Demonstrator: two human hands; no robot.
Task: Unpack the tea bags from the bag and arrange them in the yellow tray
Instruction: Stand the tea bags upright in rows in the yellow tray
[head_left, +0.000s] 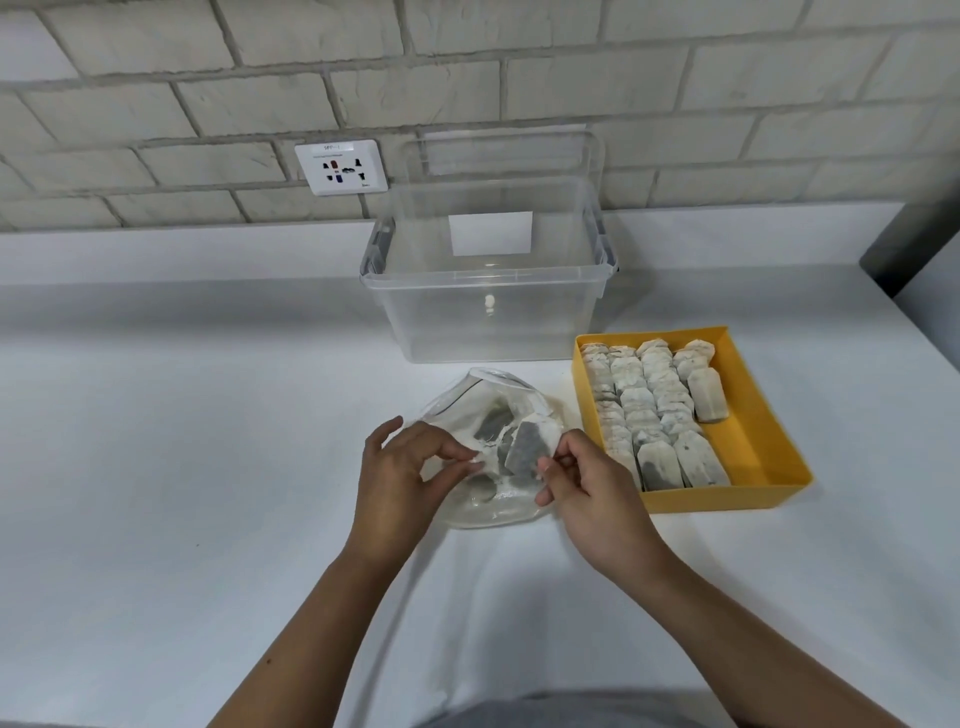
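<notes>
A clear plastic bag (475, 400) lies on the white table with a few tea bags inside. My left hand (400, 480) pinches the bag's torn opening at its near edge. My right hand (587, 486) pinches one tea bag (530, 447) by its lower corner, and it stands half out of the bag. To the right sits the yellow tray (753, 452), holding several tea bags (649, 405) laid in overlapping rows that fill its left part.
A clear plastic storage box (488, 312) stands behind the bag, close to the tray's far left corner. A wall socket (341, 167) is on the brick wall. The table's dark right edge (909, 249) runs at the far right.
</notes>
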